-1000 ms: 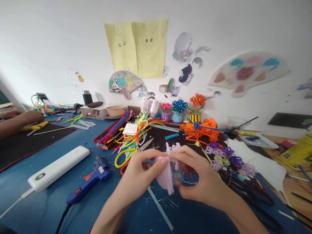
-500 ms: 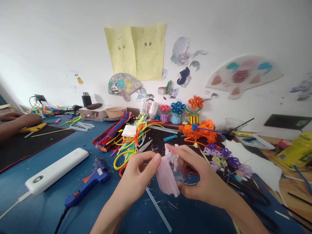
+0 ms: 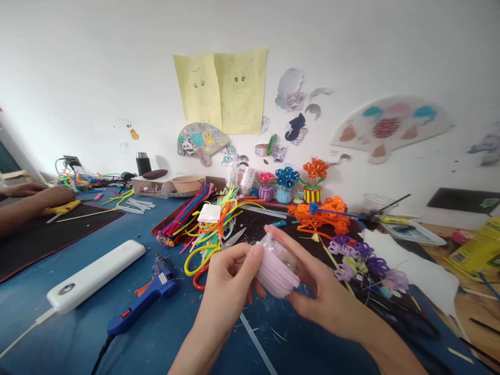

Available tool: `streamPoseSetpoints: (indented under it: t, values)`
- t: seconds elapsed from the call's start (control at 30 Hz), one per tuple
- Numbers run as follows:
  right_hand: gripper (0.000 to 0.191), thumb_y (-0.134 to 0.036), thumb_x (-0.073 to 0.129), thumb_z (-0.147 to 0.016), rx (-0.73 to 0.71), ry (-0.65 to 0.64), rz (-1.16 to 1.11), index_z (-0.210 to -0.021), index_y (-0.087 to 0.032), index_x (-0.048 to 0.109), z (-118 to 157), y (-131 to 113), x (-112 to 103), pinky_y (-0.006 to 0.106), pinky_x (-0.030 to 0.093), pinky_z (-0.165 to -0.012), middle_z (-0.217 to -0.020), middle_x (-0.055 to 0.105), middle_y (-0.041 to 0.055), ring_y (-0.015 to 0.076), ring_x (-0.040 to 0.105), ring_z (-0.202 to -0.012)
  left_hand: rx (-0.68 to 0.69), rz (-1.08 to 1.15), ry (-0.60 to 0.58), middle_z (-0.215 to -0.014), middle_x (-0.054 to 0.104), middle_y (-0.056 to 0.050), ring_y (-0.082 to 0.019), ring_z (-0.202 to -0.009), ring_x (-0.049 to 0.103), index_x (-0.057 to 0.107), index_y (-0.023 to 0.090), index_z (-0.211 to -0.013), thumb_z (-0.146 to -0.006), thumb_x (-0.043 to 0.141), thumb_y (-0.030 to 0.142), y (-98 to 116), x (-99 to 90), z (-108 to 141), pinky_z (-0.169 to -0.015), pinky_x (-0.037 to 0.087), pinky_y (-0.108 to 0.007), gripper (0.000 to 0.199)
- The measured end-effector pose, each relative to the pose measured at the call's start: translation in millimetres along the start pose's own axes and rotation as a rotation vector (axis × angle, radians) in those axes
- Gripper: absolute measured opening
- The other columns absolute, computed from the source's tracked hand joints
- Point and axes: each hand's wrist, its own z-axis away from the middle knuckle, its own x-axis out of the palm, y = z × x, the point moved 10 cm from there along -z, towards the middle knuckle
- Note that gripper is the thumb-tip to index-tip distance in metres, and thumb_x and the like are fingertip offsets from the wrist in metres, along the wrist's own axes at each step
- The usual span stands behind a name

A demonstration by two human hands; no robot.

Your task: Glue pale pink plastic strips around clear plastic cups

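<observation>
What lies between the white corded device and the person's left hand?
In the head view, the blue glue gun lies there, then a red handle loop close to the left hand.

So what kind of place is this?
Probably a craft corner, maybe at home or in a small workshop: there's a blue hot glue gun, bunches of bright pipe cleaners and three little potted fuzzy flowers.

Pale pink fuzzy craft stems, lined in parallel stripes; blue plastic glue gun, orange trigger; cylindrical yellow pot, dark vertical stripes; oblong white plastic device.
</observation>
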Motion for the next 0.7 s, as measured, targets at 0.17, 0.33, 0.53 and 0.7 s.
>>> streamPoseSetpoints:
  t: [0.17,0.33,0.53,0.7]
  values:
    - [0.087,-0.021,0.072,-0.076,0.046,0.112,-0.02,-0.149,-0.031,0.024,-2.0,0.1,-1.5,0.031,0.057,-0.073,-0.109,0.064,0.0053,0.0171,0.065,-0.08,0.052,0.041,-0.024,-0.053,0.051,0.0,-0.01,-0.046,0.046,0.063,0.014,-0.066,-0.087,0.046,0.069,0.6,9.4,4.0,-0.043,0.038,-0.021,0.062]
    - [0.071,-0.019,0.073,-0.074,-0.006,0.231,0.118,-0.136,-0.029,0.041,-2.4,-1.4,-12.8,0.028,0.054,-0.071,-0.121,0.06,0.0064,0.018,0.065,-0.09,0.083,-0.027,-0.01,-0.058,0.044,0.003,-0.008,-0.048,0.041,0.06,0.015,-0.065,-0.083,0.053,0.069,3.9,12.8,5.0,-0.043,0.036,-0.02,0.057]
    - [0.069,-0.014,0.072,-0.072,-0.028,0.272,0.205,-0.133,-0.03,0.045,-1.2,-5.3,-18.9,0.028,0.054,-0.073,-0.129,0.058,0.006,0.0198,0.065,-0.097,0.065,0.029,-0.061,-0.062,0.047,0.001,-0.01,-0.053,0.043,0.062,0.015,-0.07,-0.084,0.045,0.073,-0.3,16.8,6.4,-0.047,0.038,-0.021,0.062]
    - [0.069,-0.012,0.07,-0.071,-0.053,0.267,0.277,-0.133,-0.03,0.045,-2.7,-8.3,-19.1,0.028,0.052,-0.071,-0.111,0.063,0.0027,0.0172,0.064,-0.086,0.074,-0.048,0.024,-0.057,0.044,0.002,-0.01,-0.053,0.041,0.057,0.016,-0.063,-0.085,0.052,0.067,-0.7,11.2,4.4,-0.048,0.034,-0.021,0.056]
